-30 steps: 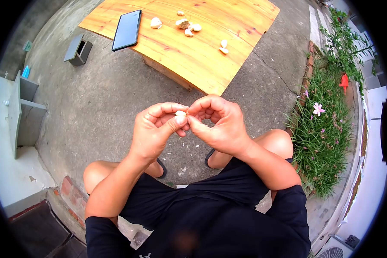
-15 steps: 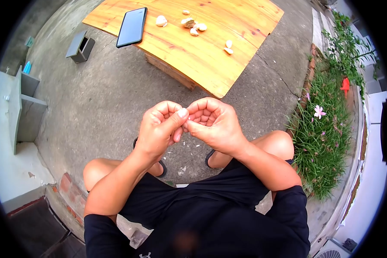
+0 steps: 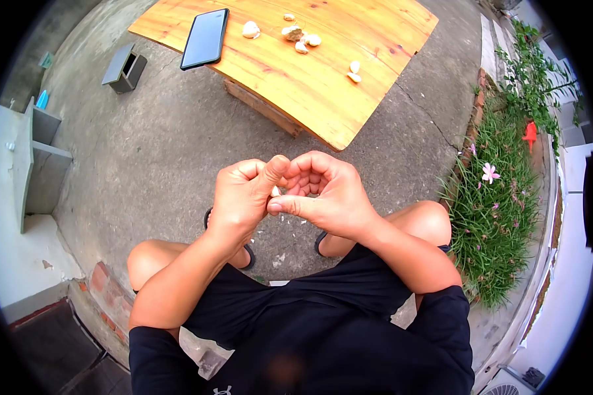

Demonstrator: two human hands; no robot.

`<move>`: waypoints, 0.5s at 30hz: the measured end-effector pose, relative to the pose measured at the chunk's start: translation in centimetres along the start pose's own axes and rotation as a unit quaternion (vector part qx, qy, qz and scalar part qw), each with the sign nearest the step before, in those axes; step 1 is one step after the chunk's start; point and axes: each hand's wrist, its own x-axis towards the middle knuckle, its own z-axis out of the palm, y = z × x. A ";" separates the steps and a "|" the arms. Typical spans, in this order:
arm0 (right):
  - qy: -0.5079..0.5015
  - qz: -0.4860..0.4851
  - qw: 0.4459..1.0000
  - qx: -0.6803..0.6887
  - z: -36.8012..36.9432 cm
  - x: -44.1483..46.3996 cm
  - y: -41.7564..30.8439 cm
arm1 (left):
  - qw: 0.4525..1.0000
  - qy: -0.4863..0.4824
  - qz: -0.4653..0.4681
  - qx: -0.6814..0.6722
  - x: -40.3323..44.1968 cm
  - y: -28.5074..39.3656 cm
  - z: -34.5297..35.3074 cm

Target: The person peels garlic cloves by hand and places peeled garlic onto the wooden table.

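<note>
Between my two hands, above my knees, a small pale garlic clove (image 3: 275, 191) shows, mostly hidden by fingers. My left hand (image 3: 239, 199) is closed on it, with the thumb pointing up and the fingers curled beneath. My right hand (image 3: 336, 197) is curled beside it, its thumb pressed against the clove's near side and its fingertips meeting my left hand. On the wooden table (image 3: 310, 99) ahead lie a whitish garlic piece (image 3: 251, 29), a cluster of garlic (image 3: 292, 33) with cloves round it, and two peeled-looking cloves (image 3: 354, 66) nearer the right edge.
A dark-framed tablet (image 3: 205, 38) lies at the table's left edge, overhanging slightly. White peel scraps (image 3: 280, 258) are scattered on the concrete between my feet. A grey box (image 3: 124, 70) stands on the ground to the left. Grass with pink flowers (image 3: 489, 173) borders the right side.
My left thumb has lifted and my right thumb has slid left across the clove, which now shows more between my hands. The view has shifted slightly.
</note>
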 end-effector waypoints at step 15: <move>0.032 -0.009 0.998 0.048 -2.5 0.5 -0.9 | 0.985 -0.163 -0.017 -0.051 0.0 1.5 -0.9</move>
